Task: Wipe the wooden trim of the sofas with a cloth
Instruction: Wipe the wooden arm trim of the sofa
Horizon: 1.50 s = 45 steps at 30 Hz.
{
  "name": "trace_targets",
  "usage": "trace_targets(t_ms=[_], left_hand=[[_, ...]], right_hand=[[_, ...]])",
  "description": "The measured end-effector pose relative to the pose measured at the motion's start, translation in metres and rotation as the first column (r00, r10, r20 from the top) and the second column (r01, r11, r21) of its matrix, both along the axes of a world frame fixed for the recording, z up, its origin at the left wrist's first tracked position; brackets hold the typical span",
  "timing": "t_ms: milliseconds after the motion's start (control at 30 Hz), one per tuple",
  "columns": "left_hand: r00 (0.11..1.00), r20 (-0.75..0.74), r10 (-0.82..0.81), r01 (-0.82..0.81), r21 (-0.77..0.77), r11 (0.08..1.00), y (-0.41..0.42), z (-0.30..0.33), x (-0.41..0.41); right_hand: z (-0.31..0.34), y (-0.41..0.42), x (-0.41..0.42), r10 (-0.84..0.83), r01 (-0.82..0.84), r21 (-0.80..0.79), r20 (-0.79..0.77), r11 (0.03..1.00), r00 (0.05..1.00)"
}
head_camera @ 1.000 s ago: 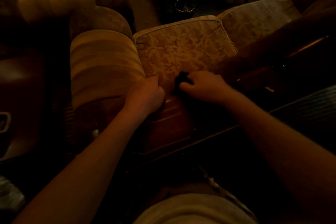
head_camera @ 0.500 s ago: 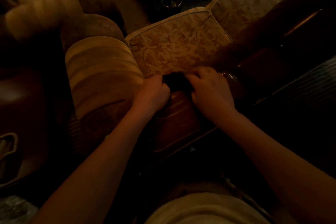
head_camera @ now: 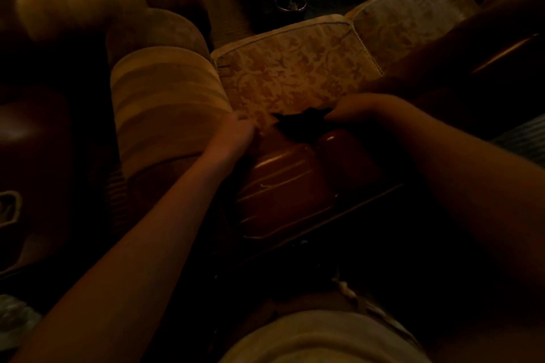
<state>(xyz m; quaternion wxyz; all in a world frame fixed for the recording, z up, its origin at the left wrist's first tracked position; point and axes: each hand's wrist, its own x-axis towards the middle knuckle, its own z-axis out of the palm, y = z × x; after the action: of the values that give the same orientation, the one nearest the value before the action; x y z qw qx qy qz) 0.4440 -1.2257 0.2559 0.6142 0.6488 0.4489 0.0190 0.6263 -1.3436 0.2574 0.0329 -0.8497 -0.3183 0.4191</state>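
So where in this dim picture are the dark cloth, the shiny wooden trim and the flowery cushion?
dark cloth (head_camera: 298,124): head view, on its bunched middle between the two hands.
wooden trim (head_camera: 280,183): head view, on the glossy curved face below the cloth.
flowery cushion (head_camera: 289,74): head view, on the middle of its patterned top.

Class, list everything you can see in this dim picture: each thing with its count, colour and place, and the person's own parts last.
Floral cushion: one, beige, centre.
Second cushion: one, pale, upper right.
Striped armrest: one, tan, left of the floral cushion.
Wooden trim: one, glossy reddish-brown, below the floral cushion.
Cloth: one, dark, at the cushion's near edge above the trim.
Round container: one, dark, on the floor, top centre.
Left hand: at the floral cushion's near edge; grip unclear.
Right hand: on the cloth; grip unclear.
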Motion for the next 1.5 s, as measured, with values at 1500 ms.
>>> trace_targets(t_ms=[1500], left_hand=[[0.973,-0.025,-0.228,0.228,0.239,0.944,0.039,-0.021,-0.096]], right_hand=[[0.017,0.022,-0.142,-0.112,-0.061,0.281,0.561,0.958,0.820]])
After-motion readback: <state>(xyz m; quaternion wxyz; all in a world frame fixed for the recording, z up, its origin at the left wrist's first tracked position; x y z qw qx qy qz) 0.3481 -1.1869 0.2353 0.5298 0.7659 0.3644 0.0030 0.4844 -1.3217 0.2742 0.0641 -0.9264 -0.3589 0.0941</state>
